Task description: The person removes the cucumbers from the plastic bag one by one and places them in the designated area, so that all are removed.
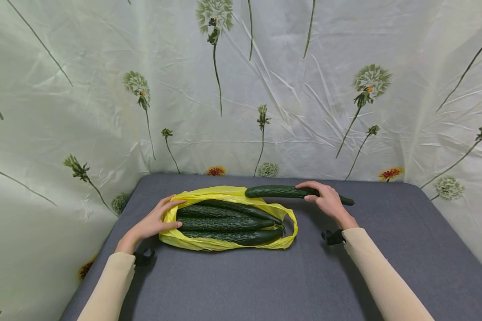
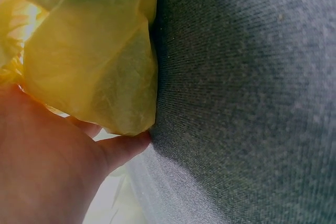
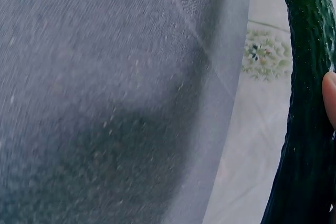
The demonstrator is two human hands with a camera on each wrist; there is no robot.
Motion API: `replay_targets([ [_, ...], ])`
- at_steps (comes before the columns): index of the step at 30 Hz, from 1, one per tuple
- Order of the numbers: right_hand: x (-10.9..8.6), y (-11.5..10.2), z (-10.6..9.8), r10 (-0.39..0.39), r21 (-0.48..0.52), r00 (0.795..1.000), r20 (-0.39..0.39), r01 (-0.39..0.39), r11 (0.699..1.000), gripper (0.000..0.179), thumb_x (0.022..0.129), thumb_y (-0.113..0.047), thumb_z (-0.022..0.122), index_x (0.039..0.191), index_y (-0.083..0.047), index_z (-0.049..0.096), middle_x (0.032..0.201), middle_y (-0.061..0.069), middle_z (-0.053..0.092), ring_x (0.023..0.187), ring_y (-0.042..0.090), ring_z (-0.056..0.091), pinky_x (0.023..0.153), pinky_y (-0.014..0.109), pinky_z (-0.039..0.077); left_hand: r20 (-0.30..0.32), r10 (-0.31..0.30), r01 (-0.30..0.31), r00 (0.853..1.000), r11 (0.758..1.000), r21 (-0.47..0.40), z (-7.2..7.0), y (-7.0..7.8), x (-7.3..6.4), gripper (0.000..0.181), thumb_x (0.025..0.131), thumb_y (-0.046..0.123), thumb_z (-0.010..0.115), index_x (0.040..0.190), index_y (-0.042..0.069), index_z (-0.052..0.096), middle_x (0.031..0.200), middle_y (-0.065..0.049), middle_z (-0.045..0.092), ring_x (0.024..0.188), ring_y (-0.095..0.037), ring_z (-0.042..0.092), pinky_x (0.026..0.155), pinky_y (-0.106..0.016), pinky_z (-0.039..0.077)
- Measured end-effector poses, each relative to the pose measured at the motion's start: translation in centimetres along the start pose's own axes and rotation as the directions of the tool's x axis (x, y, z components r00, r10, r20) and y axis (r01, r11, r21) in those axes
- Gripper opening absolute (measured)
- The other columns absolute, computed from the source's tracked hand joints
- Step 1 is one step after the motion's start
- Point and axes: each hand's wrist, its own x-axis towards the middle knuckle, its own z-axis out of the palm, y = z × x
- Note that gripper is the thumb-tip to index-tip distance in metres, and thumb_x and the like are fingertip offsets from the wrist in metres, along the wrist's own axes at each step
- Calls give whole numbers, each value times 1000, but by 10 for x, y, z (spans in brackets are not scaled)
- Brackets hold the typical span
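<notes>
A yellow plastic bag (image 1: 209, 246) lies on its side with its opening facing up, and several dark green cucumbers (image 1: 229, 224) lie side by side in it. My left hand (image 1: 154, 221) holds the bag's left end, thumb and fingers over its rim; in the left wrist view, fingers of that hand (image 2: 128, 148) are against the yellow plastic. At the back right, my right hand (image 1: 325, 200) grips a single cucumber (image 1: 275, 191) around its right half. That cucumber points left, its rounded end overlapping the bag's back rim. In the right wrist view the held cucumber (image 3: 310, 87) runs down the right edge.
Everything is on a table covered with grey cloth (image 1: 225, 285). Behind and beside it hangs a pale curtain (image 1: 289, 89) printed with dandelions. Dark straps (image 1: 333, 237) sit at both wrists, below light sleeves.
</notes>
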Motion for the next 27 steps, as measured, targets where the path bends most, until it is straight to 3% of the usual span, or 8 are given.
replay_targets([
  [3, -2, 5, -3, 9, -13, 1000, -5, -9, 1000, 33, 92, -6, 62, 124, -14, 64, 129, 14, 58, 87, 27, 57, 63, 37, 37, -1, -1, 1, 1000, 1000, 0, 1, 0, 1, 64, 89, 31, 68, 145, 13, 41, 154, -24, 10, 138, -48, 11, 96, -72, 20],
  [7, -6, 11, -6, 39, -16, 999, -8, -39, 999, 33, 93, -6, 61, 125, -13, 64, 130, 15, 57, 107, 36, 56, 73, 44, 43, -3, -6, 6, 1000, 1000, -3, 1, 0, 1, 64, 89, 31, 68, 145, 13, 41, 154, -23, 10, 137, -49, 11, 96, -72, 20],
  [14, -9, 23, -13, 94, -1, 996, -6, -94, 996, 33, 93, -6, 60, 126, -13, 63, 131, 18, 55, 83, 29, 54, 59, 37, 33, -3, -3, 3, 1000, 1000, -2, 1, -2, 1, 64, 89, 31, 68, 145, 13, 41, 154, -23, 10, 138, -49, 11, 96, -73, 20],
  [17, -10, 27, -16, 102, -16, 995, -5, -102, 995, 33, 93, -6, 60, 126, -13, 62, 131, 18, 55, 99, 34, 57, 63, 37, 36, -7, 5, -5, 1000, 1000, -1, 1, -2, 0, 64, 89, 30, 68, 145, 12, 42, 154, -24, 10, 137, -49, 11, 95, -73, 19],
  [20, -12, 30, -19, 114, -30, 993, 2, -114, 993, 34, 93, -7, 60, 126, -12, 62, 131, 19, 55, 104, 37, 56, 66, 39, 38, -12, 10, -10, 1000, 1000, -3, 1, -1, 0, 64, 89, 30, 68, 144, 10, 42, 154, -25, 10, 137, -49, 11, 96, -73, 19],
  [27, -16, 39, -24, 130, -48, 991, 5, -130, 990, 33, 94, -8, 60, 127, -11, 62, 131, 20, 54, 102, 39, 56, 71, 45, 41, -15, 7, -7, 1000, 1000, -1, 2, -1, 0, 65, 89, 30, 68, 145, 10, 42, 153, -26, 10, 137, -49, 11, 96, -73, 19],
])
